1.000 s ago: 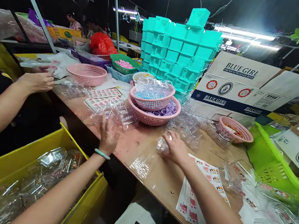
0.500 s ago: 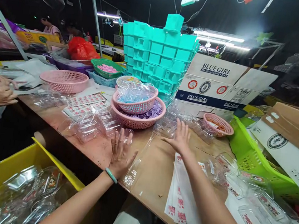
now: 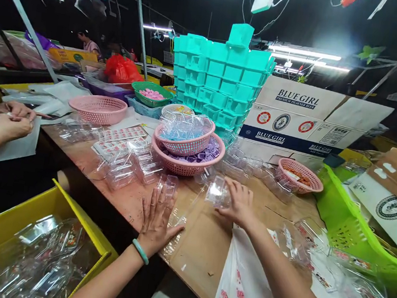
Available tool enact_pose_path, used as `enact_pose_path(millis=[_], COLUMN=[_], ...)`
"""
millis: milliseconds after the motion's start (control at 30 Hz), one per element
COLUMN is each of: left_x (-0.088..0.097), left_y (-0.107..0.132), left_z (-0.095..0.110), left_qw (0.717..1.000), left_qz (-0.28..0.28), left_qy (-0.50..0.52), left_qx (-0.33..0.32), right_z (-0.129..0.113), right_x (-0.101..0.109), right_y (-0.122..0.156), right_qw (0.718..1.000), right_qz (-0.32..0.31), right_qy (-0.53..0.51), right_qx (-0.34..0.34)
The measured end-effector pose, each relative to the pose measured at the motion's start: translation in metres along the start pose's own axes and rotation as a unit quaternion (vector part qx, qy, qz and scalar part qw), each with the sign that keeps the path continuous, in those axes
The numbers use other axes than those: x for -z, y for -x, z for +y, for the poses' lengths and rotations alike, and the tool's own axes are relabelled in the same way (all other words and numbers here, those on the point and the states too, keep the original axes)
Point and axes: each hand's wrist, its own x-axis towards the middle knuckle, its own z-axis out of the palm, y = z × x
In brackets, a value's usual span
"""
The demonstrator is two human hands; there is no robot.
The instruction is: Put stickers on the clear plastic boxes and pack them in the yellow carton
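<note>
By the edge (image 3: pixel 200 291), left hand (image 3: pixel 156 228) splays; past bare cardboard (image 3: pixel 198 244), right hand (image 3: pixel 240 201) grips plastic (image 3: pixel 217 190)

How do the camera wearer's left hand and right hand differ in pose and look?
The left hand is spread, fingers apart; the right hand is curled around a clear plastic case. The left hand has a pale green bangle at its wrist; the right hand shows none. Both hands are ungloved.

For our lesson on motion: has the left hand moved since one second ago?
Yes: judged against the lower pink basket, the left hand has moved rightward and down the picture.
</note>
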Motion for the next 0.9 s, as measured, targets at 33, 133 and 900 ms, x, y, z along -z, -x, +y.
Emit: enact_pose_path(millis=[33, 133, 900], left_x=[-0.003, -0.01, 0.024], left_y=[0.003, 0.004, 0.021], left_z=[-0.002, -0.006, 0.128], left_qw=[1.0, 0.999, 0.884], left_qz=[-0.002, -0.007, -0.161], left_qy=[0.001, 0.015, 0.433], left_qx=[0.012, 0.044, -0.077], right_z=[-0.015, -0.063, 0.063], right_x=[-0.001, -0.007, 0.046], right_y=[0.002, -0.002, 0.153], right_qw=[0.999, 0.994, 0.973], right_qz=[-0.013, -0.057, 0.059], right_qy=[0.0, -0.011, -0.145], right_qx=[0.031, 0.089, -0.169])
